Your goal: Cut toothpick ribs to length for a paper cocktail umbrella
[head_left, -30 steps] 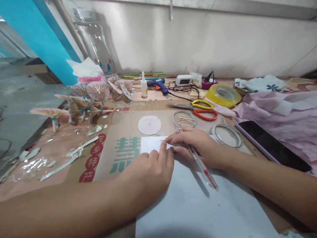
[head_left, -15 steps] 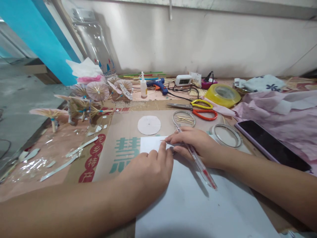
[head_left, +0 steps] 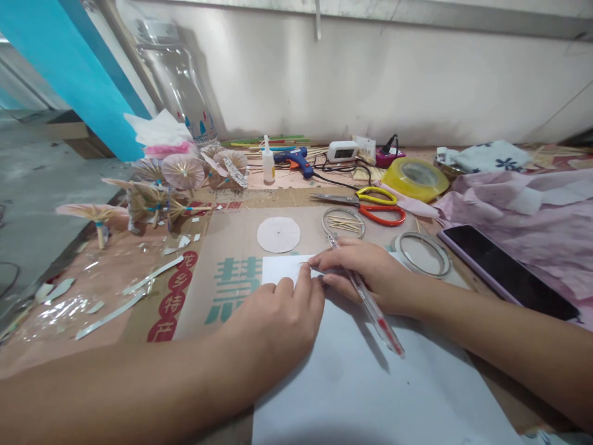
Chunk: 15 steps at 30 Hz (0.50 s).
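Note:
A sheet of white paper (head_left: pixel 393 395) lies in front of me on the cardboard. My right hand (head_left: pixel 370 272) has a clear pen with a red refill (head_left: pixel 373 309) tucked between its fingers, slanting across the hand. Its thumb and forefinger reach to the paper's far edge. My left hand (head_left: pixel 290 315) rests there too, fingers curled together, forefinger pressed down and thumb hidden. At the meeting fingertips a thin pointed tip (head_left: pixel 302 263) shows; most of it is covered. Just beyond the paper lies a white paper disc (head_left: pixel 278 235) with a dot at its centre.
Behind the hands are scissors (head_left: pixel 370 203), a tape ring (head_left: pixel 343 222) around several toothpicks, another ring (head_left: pixel 423 253), yellow tape (head_left: pixel 416 178), a glue gun (head_left: pixel 296 159) and a glue bottle (head_left: pixel 269 162). A phone (head_left: pixel 507 272) lies right; small paper umbrellas (head_left: pixel 155 198) and scraps are left.
Both hands hold nearly the same pose over the paper. Nothing has visibly been picked up or let go; the view has shifted very slightly.

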Each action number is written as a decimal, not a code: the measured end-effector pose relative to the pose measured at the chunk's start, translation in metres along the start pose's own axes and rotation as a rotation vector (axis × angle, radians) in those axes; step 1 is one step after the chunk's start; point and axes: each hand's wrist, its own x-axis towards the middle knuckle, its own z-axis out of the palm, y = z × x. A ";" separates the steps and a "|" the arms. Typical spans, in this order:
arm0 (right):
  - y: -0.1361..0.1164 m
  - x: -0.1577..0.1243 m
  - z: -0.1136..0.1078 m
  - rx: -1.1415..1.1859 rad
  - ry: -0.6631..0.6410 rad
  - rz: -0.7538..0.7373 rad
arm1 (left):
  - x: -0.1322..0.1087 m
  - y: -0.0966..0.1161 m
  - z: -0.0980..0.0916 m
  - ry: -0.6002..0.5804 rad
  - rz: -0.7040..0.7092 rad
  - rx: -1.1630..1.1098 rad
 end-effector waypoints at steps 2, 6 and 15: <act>-0.001 0.000 -0.001 0.001 -0.011 0.002 | 0.001 0.000 -0.001 0.001 -0.026 -0.001; -0.002 0.001 -0.001 -0.008 -0.020 0.001 | 0.003 0.001 0.000 -0.025 -0.061 -0.032; 0.003 -0.003 0.004 0.057 0.048 0.043 | 0.009 -0.002 -0.002 -0.232 -0.029 -0.088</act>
